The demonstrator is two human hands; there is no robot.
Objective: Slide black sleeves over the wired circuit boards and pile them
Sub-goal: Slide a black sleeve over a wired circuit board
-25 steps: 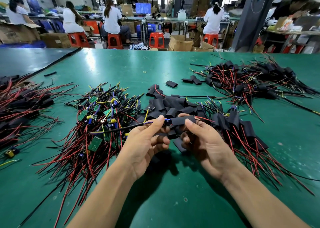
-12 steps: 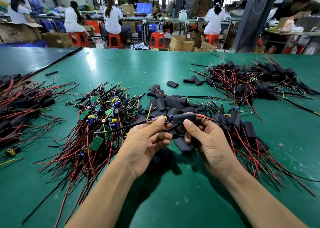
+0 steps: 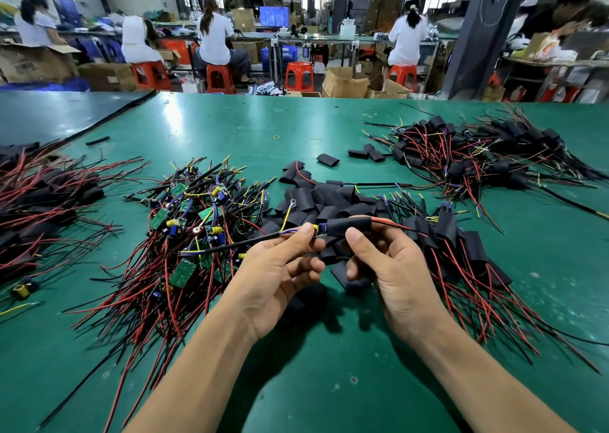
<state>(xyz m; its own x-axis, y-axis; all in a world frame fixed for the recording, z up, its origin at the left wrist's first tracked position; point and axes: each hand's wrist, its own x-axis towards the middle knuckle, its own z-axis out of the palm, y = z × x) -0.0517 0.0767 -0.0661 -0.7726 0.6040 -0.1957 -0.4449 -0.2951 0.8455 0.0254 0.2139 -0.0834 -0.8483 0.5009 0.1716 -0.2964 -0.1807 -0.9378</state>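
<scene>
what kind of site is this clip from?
Most likely an electronics assembly workshop: a long green table heaped with wired circuit boards and black sleeves, people on red stools at benches behind, and cardboard boxes on the floor.

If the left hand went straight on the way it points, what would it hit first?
Probably the black sleeve that the right hand holds, just beyond the fingertips of the left hand.
</scene>
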